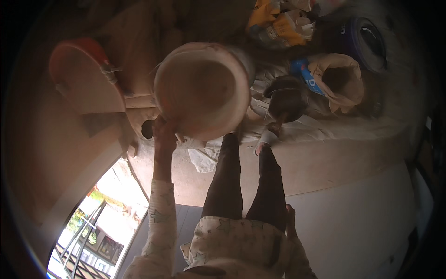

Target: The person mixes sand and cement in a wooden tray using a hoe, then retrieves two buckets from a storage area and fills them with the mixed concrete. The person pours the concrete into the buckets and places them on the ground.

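Note:
My left hand (164,134) grips the near left rim of a large, round, pale bucket-like container (202,90), which is tilted so that its inside faces me. Its inner wall looks dusty or stained, and the blur hides any contents. My right hand (290,212) hangs low beside my right thigh, with nothing seen in it; its fingers are partly hidden. Right of the container stands a dark pot or scoop-like vessel (285,101) near my right foot.
Beyond lie an open paper sack (355,80), a dark lidded tub (369,45) and crumpled yellow bags (289,28). A red-rimmed basin (83,76) stands at the left. Crumpled sheeting (204,160) lies near my feet, and a bright doorway (104,223) opens at lower left.

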A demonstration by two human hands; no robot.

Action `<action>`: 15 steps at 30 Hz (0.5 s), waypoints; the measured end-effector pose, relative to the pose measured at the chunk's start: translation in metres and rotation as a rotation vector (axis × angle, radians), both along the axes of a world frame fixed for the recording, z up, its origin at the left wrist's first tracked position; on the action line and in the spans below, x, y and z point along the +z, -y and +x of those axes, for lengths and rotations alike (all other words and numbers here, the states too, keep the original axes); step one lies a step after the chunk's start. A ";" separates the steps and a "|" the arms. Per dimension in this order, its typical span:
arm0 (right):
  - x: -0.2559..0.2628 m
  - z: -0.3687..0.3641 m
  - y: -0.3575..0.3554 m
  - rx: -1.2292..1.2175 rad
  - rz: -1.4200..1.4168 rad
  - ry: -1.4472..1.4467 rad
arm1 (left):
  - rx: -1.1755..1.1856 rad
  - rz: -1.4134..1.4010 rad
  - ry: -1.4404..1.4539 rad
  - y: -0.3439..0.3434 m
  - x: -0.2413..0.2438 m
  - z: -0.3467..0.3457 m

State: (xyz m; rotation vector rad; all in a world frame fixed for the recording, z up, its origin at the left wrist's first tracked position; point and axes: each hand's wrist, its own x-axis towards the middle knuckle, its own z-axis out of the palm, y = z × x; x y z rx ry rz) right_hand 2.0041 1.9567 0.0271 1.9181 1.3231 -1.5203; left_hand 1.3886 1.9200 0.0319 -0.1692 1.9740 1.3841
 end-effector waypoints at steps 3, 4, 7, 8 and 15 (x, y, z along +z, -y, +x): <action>0.020 0.000 -0.010 0.022 0.051 -0.022 | -0.787 -0.179 -1.063 0.047 0.019 0.000; 0.027 0.000 -0.013 0.071 0.063 -0.017 | -0.793 -0.184 -1.015 0.061 0.037 0.003; 0.056 -0.007 -0.028 -0.102 0.052 -0.016 | -0.652 -0.150 -0.697 0.088 0.086 0.022; 0.055 0.002 -0.030 -0.040 0.074 0.026 | -0.498 -0.098 -0.473 0.092 0.098 0.031; -0.039 0.100 -0.059 0.319 0.199 -0.093 | -0.043 -0.047 -0.339 0.211 0.115 0.133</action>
